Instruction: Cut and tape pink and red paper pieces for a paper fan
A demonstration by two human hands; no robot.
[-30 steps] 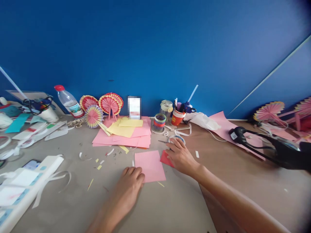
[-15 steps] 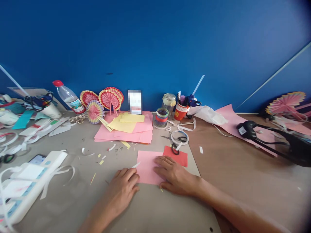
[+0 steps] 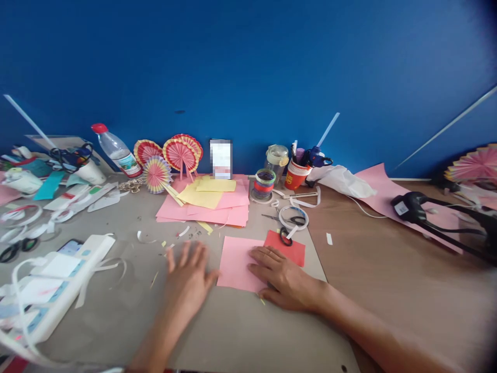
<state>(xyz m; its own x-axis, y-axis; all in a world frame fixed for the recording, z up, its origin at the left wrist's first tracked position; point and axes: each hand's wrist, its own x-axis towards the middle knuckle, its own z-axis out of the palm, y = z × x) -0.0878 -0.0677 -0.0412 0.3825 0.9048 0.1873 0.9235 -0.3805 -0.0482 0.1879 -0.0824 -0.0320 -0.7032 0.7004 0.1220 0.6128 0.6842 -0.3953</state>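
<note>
A pink sheet of paper (image 3: 236, 263) lies flat on the table in front of me. My right hand (image 3: 281, 277) rests on its right part, fingers stretched out and flat, with nothing gripped. To the left of the sheet, my left hand (image 3: 189, 272) is spread open and a little blurred, its thumb close to the sheet's left edge. It holds nothing. A red piece of paper (image 3: 293, 253) lies just beyond my right hand. Scissors (image 3: 286, 237) lie partly on it, close to a roll of tape (image 3: 294, 218).
Behind are stacked pink sheets (image 3: 166, 211) with yellow paper (image 3: 202, 194), folded paper fans (image 3: 180, 152), a phone (image 3: 221, 159), a bottle (image 3: 120, 153) and a red paper cup (image 3: 296, 175). A white power strip (image 3: 62, 290) lies left, a black strapped object (image 3: 411, 206) right.
My left hand has come away from the pink sheet's left edge, moving left, and its fingers have spread. The small white strip there no longer shows. My right hand stays on the sheet.
</note>
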